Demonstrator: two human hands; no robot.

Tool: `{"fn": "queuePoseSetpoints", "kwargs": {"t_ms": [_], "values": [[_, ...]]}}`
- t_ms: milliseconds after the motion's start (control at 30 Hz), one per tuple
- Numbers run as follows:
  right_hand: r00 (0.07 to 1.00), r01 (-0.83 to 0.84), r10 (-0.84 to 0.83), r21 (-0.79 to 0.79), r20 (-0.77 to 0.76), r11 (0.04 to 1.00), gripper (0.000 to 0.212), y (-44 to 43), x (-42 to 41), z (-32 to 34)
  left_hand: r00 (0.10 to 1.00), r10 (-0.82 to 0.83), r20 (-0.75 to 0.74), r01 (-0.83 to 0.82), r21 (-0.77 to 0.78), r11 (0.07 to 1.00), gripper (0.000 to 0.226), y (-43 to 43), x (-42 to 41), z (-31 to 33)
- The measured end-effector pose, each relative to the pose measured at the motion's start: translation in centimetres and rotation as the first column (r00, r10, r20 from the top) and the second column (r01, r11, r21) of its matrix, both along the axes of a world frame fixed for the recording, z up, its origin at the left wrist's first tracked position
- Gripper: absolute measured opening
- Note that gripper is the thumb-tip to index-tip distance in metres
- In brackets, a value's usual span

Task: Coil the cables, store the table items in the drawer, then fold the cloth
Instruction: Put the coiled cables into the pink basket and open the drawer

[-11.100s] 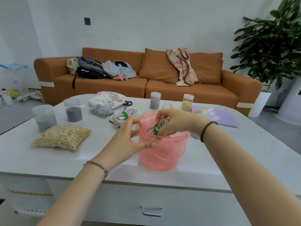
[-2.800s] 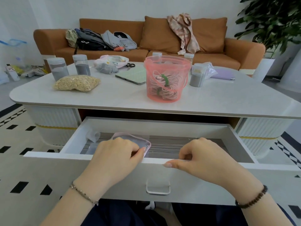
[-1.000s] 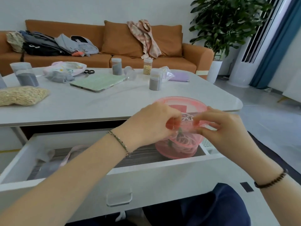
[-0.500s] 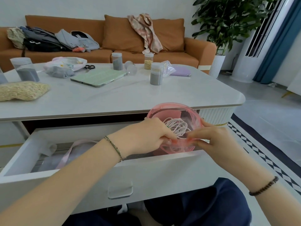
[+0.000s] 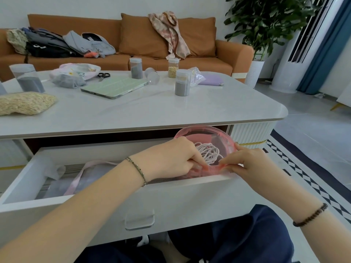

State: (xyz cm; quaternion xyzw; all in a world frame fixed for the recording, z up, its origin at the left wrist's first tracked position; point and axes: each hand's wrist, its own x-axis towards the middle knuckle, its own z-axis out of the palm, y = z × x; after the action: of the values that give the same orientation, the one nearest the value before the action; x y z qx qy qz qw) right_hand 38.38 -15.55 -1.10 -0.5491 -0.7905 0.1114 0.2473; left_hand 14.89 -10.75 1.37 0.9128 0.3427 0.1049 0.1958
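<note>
Far left of the pink bucket, an oat bag and a grey-filled jar are sitting on the counter; up-left of the bucket, a green tablet is lying flat. Left of it, a pink pouch is resting in the open drawer. The left hand is curling its grip over the bucket's near rim. The bucket, holding coiled cables, is sitting tilted at the drawer's right end, the drawer front hiding its base. The right hand is pinching the same rim in its grip.
</note>
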Motion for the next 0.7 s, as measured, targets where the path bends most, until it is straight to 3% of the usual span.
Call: {"fn": "queuePoseSetpoints", "kwargs": {"t_ms": [133,433,600,700], "values": [[0.995,0.041,-0.051,-0.117,-0.087,0.992,0.019,0.8,0.0,-0.2,0.999,0.023,0.023,-0.024,0.016,1.0,0.036,0.6,0.4,-0.5],[0.994,0.104,-0.099,-0.102,0.054,0.989,0.015,2.1,0.3,-0.8,0.998,0.06,0.02,-0.061,0.025,0.998,0.031,1.7,1.5,-1.3],[0.988,0.131,-0.114,-0.175,0.104,0.976,0.014,2.2,0.0,0.2,0.995,0.098,0.023,-0.098,-0.027,0.995,0.02,2.0,1.3,-1.7],[0.983,0.146,-0.121,-0.197,0.135,0.969,0.015,2.3,-0.2,0.7,0.985,0.165,0.054,-0.167,0.023,0.986,0.019,1.8,0.6,-1.6]]}}
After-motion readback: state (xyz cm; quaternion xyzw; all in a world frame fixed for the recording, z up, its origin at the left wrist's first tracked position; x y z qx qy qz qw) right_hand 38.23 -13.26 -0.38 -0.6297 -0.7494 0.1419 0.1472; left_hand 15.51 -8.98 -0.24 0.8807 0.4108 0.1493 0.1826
